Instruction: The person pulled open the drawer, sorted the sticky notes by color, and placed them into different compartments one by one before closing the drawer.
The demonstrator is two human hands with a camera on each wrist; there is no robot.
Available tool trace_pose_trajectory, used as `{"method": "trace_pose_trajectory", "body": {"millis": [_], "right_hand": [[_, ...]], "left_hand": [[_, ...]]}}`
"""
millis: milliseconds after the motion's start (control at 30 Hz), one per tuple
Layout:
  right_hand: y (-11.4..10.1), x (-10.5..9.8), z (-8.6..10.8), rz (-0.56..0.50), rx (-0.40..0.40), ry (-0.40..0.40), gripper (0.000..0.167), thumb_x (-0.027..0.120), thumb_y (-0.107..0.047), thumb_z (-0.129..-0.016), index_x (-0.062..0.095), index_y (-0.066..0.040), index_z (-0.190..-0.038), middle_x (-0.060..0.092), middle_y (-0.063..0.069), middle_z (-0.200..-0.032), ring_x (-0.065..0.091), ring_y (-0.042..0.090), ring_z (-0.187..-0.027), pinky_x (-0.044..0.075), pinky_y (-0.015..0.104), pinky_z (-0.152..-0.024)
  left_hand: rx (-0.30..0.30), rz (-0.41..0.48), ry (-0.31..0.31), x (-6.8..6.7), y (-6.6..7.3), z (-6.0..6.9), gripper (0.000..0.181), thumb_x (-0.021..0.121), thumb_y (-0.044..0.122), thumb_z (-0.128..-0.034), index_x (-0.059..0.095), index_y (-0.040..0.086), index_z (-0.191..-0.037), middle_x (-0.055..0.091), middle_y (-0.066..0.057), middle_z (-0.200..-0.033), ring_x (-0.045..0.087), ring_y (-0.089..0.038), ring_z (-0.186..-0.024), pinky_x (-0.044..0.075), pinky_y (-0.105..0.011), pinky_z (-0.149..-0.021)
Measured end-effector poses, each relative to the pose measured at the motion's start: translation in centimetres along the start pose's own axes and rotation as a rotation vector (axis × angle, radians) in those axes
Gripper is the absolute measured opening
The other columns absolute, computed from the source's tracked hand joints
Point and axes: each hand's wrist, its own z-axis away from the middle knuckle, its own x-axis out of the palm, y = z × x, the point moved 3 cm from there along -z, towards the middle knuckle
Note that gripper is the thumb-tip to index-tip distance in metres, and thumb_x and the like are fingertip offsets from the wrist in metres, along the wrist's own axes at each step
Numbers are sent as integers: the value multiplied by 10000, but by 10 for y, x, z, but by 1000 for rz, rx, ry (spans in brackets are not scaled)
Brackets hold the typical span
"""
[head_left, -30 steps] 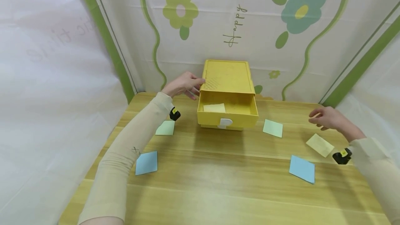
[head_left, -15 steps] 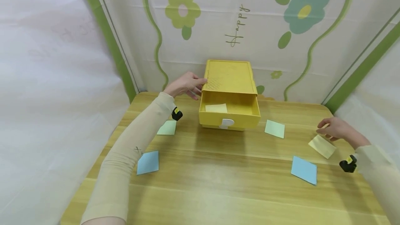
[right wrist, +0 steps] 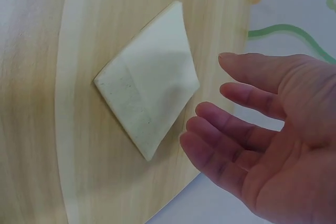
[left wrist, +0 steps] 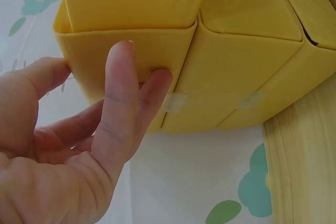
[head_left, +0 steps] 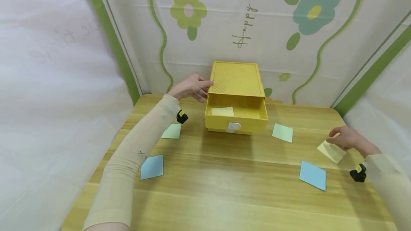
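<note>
A pale yellow paper note [right wrist: 147, 80] lies on the wooden surface [head_left: 218, 188], toward its right end. Just beside it, the right hand [head_left: 350, 138] is relaxed, thumb and fingers apart. Nearby lie blue paper [head_left: 313, 175] and pale green paper [head_left: 282, 132]. Farther left, the left hand [head_left: 191, 86], fingers spread, touches a yellow drawer box [head_left: 237, 77], its upper drawer [head_left: 218, 121] pulled out.

Head view high, downward; wrists close; head, left share drawers [head_left: 236, 77]
</note>
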Motion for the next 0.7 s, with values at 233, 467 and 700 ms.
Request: {"method": "trace_pose_trajectory", "body": {"millis": [233,467,700], "right_hand": [[10,4,0,-3,41,-43,582,614,-355,-959,478,149,-1215,525,100,-838,488,176,-711,525,341,-597],[14,9,1,-27,62,-59,544,628,-331,-952,493,145,-1181,487,45,-737,468,171,-664,482,327,-568],[15,9,1,36,21,3,463,670,-264,-907,545,144,-1087,581,144,-861,481,181,-663,469,300,-535]], "left_hand": [[7,-3,1,0,1,1,416,574,378,-992,645,3,-1159,634,-193,-1172,716,-261,-923,632,-400,-754],[9,11,-9,-1,2,1,406,568,360,-998,653,-1,-1165,637,-202,-1145,714,-252,-885,626,-422,-783],[8,24,-6,-2,1,1,401,582,365,-990,664,2,-1140,648,-200,-1128,719,-255,-876,627,-413,-769]]}}
